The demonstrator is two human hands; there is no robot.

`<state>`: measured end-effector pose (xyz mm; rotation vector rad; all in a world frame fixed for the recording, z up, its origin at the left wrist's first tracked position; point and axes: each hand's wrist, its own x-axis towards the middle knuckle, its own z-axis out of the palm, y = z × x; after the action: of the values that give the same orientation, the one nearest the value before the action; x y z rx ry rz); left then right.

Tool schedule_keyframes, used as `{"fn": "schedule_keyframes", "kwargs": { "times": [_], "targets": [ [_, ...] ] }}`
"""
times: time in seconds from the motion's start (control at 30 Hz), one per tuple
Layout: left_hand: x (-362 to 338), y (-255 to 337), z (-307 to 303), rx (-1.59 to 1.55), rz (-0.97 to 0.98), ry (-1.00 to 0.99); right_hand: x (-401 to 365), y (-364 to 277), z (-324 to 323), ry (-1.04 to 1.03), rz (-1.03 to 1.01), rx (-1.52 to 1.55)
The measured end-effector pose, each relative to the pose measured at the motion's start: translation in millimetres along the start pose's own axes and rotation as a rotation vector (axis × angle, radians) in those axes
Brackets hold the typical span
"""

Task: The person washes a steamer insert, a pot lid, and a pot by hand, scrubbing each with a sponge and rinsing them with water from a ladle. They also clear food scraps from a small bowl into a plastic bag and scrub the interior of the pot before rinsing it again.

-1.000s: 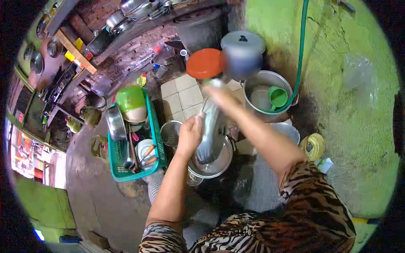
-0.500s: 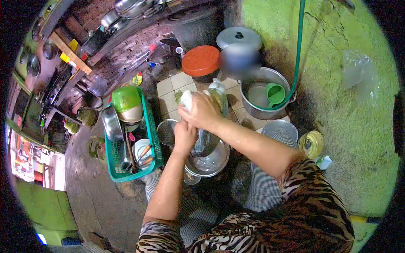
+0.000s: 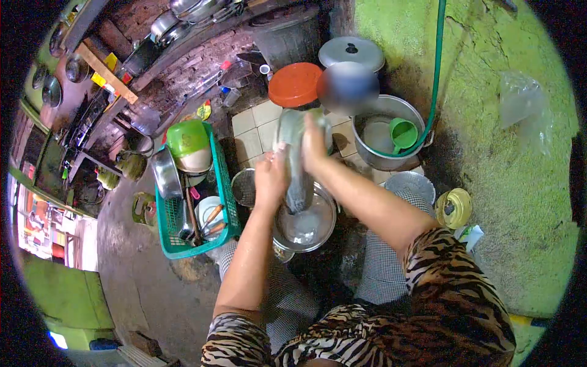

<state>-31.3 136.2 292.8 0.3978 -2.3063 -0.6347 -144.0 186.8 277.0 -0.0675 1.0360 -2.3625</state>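
A long pale grey-green item [image 3: 295, 140], blurred by motion, hangs between my hands over a metal bowl [image 3: 318, 241]. My left hand [image 3: 271, 177] is closed at its left side. At its upper right is my right hand [image 3: 313, 144], smeared by motion, its fingers hard to make out. Left of the bowl lies a round strainer [image 3: 244, 187]. Beside my left forearm stands a teal basket [image 3: 231, 208] with a green bowl [image 3: 186, 139], a steel bowl and orange-handled utensils.
A large metal pot [image 3: 373, 158] holds a green dipper [image 3: 403, 134], with a green hose [image 3: 435, 79] running into it. Behind are a red lid [image 3: 295, 84], a metal lid [image 3: 351, 51] and a dark bin [image 3: 286, 40]. A yellow object [image 3: 454, 208] lies right.
My hands have moved apart, with the right hand higher. The long item now shows between them, where before they were bunched together around something white. The view has shifted slightly.
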Motion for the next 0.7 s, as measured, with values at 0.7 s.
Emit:
{"fn": "schedule_keyframes", "kwargs": {
  "times": [0.7],
  "targets": [
    [11.8, -72.0, -20.2, -0.307, -0.671, 0.013, 33.2, -88.4, -33.9, -0.073, -0.387, -0.871]
  ]
}}
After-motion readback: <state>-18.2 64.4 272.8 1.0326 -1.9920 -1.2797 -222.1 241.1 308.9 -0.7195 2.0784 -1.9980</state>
